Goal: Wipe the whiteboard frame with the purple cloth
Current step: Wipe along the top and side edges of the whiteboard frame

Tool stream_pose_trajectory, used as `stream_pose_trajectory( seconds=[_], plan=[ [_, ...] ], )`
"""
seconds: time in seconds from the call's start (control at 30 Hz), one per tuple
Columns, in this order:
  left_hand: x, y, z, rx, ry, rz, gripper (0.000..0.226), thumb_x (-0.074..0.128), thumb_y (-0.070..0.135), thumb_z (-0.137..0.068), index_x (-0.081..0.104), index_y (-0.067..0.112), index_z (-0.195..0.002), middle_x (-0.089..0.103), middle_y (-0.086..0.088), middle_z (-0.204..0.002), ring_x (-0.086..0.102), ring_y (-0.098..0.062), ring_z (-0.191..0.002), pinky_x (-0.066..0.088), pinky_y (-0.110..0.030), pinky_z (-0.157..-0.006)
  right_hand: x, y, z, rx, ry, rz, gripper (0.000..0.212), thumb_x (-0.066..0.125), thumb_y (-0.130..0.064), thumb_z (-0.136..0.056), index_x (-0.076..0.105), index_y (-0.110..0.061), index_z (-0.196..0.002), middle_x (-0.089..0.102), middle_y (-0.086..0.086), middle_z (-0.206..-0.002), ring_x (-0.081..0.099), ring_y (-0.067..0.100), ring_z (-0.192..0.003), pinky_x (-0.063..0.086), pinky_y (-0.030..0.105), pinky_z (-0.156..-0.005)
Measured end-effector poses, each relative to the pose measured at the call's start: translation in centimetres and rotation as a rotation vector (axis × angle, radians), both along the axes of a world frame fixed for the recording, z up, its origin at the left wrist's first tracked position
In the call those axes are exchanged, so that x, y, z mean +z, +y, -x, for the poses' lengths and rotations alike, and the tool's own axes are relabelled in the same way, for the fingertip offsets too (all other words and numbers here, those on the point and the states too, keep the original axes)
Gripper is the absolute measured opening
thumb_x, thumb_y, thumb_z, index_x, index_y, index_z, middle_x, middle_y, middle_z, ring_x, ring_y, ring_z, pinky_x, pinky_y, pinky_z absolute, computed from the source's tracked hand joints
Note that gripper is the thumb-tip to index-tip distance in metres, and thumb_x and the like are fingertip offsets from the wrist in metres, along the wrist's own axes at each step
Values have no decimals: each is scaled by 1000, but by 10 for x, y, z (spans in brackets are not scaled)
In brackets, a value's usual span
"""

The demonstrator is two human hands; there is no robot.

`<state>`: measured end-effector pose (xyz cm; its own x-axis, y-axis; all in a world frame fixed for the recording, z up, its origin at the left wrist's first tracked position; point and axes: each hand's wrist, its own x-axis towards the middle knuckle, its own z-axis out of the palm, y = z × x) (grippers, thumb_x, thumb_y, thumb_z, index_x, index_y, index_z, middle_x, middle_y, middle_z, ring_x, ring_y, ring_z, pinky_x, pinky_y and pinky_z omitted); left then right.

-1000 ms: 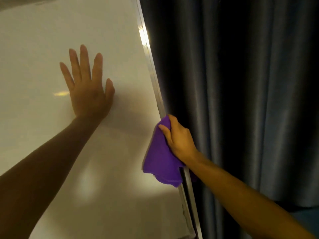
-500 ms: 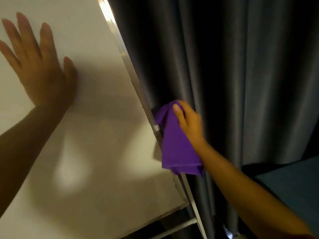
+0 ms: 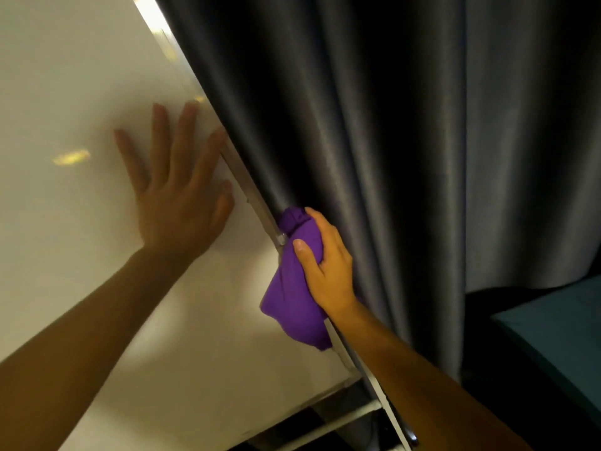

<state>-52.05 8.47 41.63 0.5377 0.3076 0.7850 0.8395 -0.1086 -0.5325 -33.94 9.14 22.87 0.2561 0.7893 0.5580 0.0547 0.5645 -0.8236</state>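
- Purple cloth (image 3: 297,301) is bunched in my right hand (image 3: 327,268), fingers (image 3: 305,252) clenched around it, thumb on top, pressing it onto the right edge of the whiteboard frame (image 3: 257,206).
- Contact point sits in the lower half of that right edge. Upper wad of the cloth wraps the metal strip; the loose tail hangs below my hand and covers a stretch of frame under it.
- Left hand (image 3: 177,196) is flat on the whiteboard (image 3: 65,92), fingers spread and released, holding nothing. Bracing the board only. Fingertips nearly reach the frame edge.
- Dark grey curtain (image 3: 374,157) hangs right behind the frame; its folds touch the strip just above the cloth.
- Progress, my judgement: mid-task, working the right vertical edge. Can't tell from surface look which stretch is already clean, no visible dust or streak difference on the metal.
- Left to do on this edge: the short run from below the cloth to the bottom corner (image 3: 354,374), if I'm heading down; the long bright run toward the top if not.
- Bottom edge is visible near the corner and nothing touches it. Top and left edges are out of view, status unknown.
- Stand crossbar (image 3: 344,418) under the board isn't part of the frame, I'd skip it.
- Risk: curtain can snag in the cloth on the next pass. Keep the wad tight to the strip.
- Teal surface (image 3: 559,327) at lower right, well apart, irrelevant.
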Motion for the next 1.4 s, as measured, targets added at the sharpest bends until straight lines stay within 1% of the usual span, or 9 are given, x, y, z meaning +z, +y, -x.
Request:
stream_pose_trajectory(
  seconds=[0.17, 0.37, 0.53, 0.73, 0.87, 0.93, 1.03, 1.2, 1.4],
  plan=[
    [-2, 21, 5, 44, -10, -85, 65, 52, 39, -106, 35, 17, -165, 36, -22, -169, 33, -57, -151, 11, -80, -119, -19, 8, 2, -23, -82, 66, 53, 40, -72, -92, 27, -62, -142, 54, -14, -129, 54, -2, -111, 43, 2, -84],
    [-4, 32, 6, 25, -8, -139, 65, 52, 36, -105, 34, 19, -165, 37, -21, -168, 32, -56, -151, -9, -60, -124, -76, -8, -7, 1, -193, 236, 65, 41, -62, -93, 42, -26, -147, 61, 5, -125, 60, 19, -112, 50, 25, -92],
    [-1, 42, 4, 57, -49, -138, 62, 51, 33, -106, 35, 21, -165, 38, -20, -168, 33, -56, -151, -5, -64, -123, -116, -11, -16, 186, -287, 438, 131, 4, -98, -62, 44, -2, -141, 57, 16, -132, 55, 28, -121, 31, 12, -96],
    [-5, 38, -3, 55, -83, -99, 62, 52, 27, -105, 35, 20, -165, 38, -19, -168, 32, -55, -152, 10, -75, -121, -164, -25, -25, 165, -180, 494, 85, 26, -92, -75, 38, -45, -145, 48, -7, -140, 46, 11, -126, 36, 27, -102],
    [-7, 35, -3, 29, -88, -108, 65, 54, 27, -104, 32, 22, -165, 37, -19, -169, 30, -53, -153, 7, -71, -122, -148, -20, -18, 162, -161, 581, 120, 19, -103, -58, 45, -19, -141, 57, 8, -128, 57, 29, -118, 43, 34, -98],
    [-8, 35, -4, 30, -89, -105, 64, 54, 26, -104, 35, 21, -165, 38, -19, -168, 32, -54, -153, 9, -73, -121, -108, -11, -12, 164, -146, 504, 98, 30, -88, -75, 46, -17, -141, 59, 6, -123, 59, 24, -113, 46, 35, -100],
    [-8, 40, -2, 43, -104, -95, 60, 51, 28, -105, 37, 21, -164, 38, -18, -169, 34, -55, -152, 11, -74, -120, -34, 6, -4, 99, -113, 270, 50, 42, -59, -96, 42, -40, -143, 56, -8, -124, 55, 6, -113, 48, 27, -100],
    [-6, 47, -1, 110, -125, -115, 57, 46, 34, -108, 38, 24, -164, 40, -15, -168, 38, -54, -151, 22, -81, -115, 30, 24, 16, -45, -1, 68, 42, 42, -50, -101, 45, -43, -142, 59, -6, -121, 55, 1, -114, 34, 6, -100],
    [-6, 48, -1, 97, -115, -113, 57, 47, 30, -107, 40, 20, -163, 40, -18, -168, 36, -56, -151, 7, -70, -120, -55, 14, 12, 15, 37, 293, 57, 27, -71, -94, 44, -45, -142, 59, -6, -127, 55, 8, -118, 47, 28, -102]
  ],
)
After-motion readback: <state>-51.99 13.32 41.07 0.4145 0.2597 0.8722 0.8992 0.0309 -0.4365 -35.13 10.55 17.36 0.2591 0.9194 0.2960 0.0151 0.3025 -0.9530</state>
